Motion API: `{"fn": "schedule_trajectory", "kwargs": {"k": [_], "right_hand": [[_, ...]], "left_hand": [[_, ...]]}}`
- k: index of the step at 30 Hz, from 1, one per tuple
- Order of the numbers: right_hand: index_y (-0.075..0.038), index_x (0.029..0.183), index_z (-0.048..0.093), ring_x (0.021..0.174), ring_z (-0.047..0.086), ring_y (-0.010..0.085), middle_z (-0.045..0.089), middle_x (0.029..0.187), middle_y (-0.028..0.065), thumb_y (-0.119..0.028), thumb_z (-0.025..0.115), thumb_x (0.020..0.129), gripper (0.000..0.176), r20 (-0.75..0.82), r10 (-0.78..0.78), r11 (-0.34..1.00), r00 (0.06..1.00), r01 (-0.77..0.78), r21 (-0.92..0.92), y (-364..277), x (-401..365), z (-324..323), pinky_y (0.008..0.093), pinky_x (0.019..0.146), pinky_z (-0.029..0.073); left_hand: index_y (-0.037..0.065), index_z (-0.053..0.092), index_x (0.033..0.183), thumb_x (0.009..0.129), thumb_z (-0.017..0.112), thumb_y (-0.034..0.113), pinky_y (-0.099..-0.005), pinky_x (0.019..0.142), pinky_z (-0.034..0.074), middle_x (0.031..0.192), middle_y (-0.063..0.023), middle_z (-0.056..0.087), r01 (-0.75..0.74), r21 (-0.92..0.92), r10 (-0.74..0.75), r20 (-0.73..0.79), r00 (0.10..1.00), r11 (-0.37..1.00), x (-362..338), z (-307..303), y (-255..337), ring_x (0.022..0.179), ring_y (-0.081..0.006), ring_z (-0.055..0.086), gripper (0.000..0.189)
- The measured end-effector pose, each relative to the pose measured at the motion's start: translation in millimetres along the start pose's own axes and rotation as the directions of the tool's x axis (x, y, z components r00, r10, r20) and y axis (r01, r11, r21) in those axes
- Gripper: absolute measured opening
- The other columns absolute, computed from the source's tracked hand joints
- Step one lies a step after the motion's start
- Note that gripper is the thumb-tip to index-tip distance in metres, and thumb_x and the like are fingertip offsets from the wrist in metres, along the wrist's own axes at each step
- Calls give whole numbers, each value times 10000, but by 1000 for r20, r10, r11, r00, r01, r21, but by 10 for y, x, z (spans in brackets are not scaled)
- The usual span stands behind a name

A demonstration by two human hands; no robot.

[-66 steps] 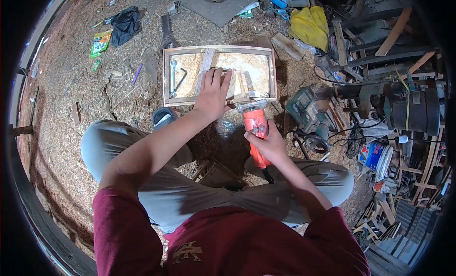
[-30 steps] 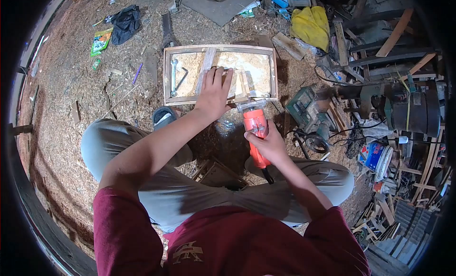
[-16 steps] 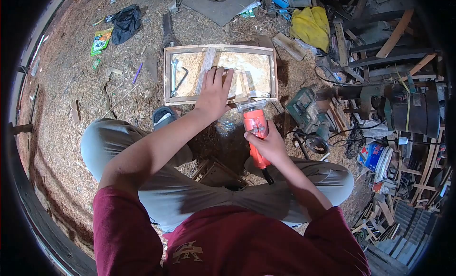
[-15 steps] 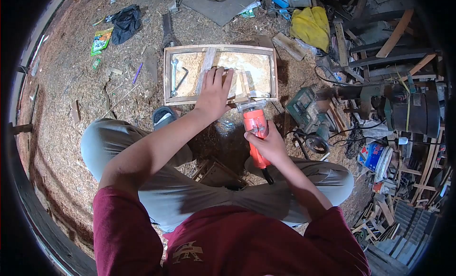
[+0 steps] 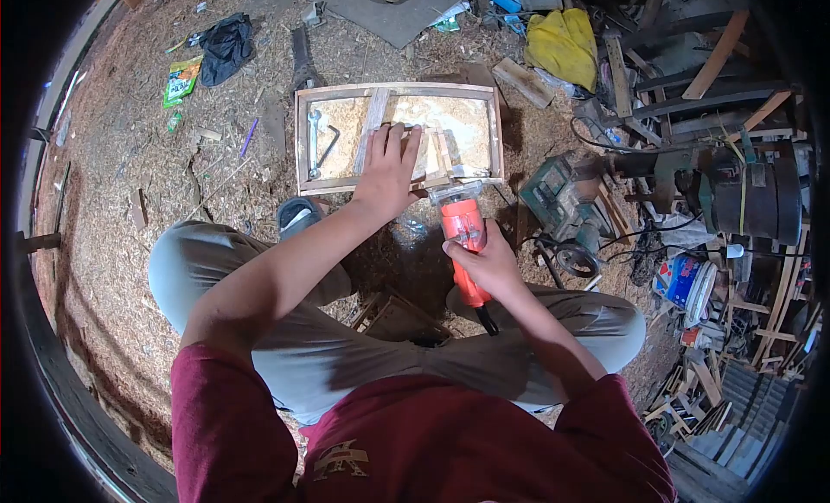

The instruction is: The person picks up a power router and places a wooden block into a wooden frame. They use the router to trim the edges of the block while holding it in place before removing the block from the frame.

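My right hand is wrapped round the orange body of a trim router, whose clear base meets the near edge of a shallow wooden box. My left hand lies flat, fingers stretched out, over wood pieces in the box. Under its fingers runs a pale wooden strip; short wood blocks sit just to the right, partly hidden by the hand. A wrench and a hex key rest on sawdust in the box's left end.
Right of the box stands a green machine with a handwheel, near piled scrap wood and a paint bucket. A yellow cloth and a wood offcut lie beyond. A black plastic bag is on the sawdust-strewn floor at far left.
The whole view has shifted very slightly. Both hands, the trim router and the wood pieces keep almost the same positions relative to the box.
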State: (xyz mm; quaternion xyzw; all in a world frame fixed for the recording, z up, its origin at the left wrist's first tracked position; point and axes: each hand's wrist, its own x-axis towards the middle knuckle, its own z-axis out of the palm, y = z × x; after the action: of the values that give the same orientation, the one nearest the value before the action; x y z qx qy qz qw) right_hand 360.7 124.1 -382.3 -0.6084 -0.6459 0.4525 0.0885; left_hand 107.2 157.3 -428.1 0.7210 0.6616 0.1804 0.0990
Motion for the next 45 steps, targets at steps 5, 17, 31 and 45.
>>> {"fn": "schedule_trajectory", "kwargs": {"k": [5,17,31,45], "right_hand": [[-23,1155,578,934,756,327,736,996,159,-513,869,848,648,4,9,1000,1000,-9,-15,-22,-1,-8,427,869,576],[-16,1146,567,943,759,333,743,1014,176,-521,867,851,657,1,6,999,1000,-6,33,43,13,37,423,872,576],[-12,1147,567,960,759,341,741,1023,179,-520,866,847,662,0,24,999,1000,-24,-30,-41,17,2,432,877,575],[-16,1138,567,953,760,345,739,1015,181,-530,871,840,667,5,23,1000,1000,-23,1,20,10,10,431,877,576]], "left_hand": [[2,257,1672,733,968,322,-598,1308,246,1561,-265,353,-2,27,1,39,999,1000,0,-44,6,1501,-479,334,1220],[2,263,1668,721,978,306,-607,1308,244,1556,-265,354,-8,12,8,24,1000,1000,-5,-42,7,1504,-484,327,1225],[-4,248,1673,724,973,312,-604,1311,242,1553,-270,349,-11,13,11,31,999,1000,-3,-30,-2,1503,-487,324,1235],[-1,250,1676,753,962,329,-605,1317,230,1581,-263,344,4,7,-5,50,999,1000,1,-38,8,1527,-482,306,1211]]}}
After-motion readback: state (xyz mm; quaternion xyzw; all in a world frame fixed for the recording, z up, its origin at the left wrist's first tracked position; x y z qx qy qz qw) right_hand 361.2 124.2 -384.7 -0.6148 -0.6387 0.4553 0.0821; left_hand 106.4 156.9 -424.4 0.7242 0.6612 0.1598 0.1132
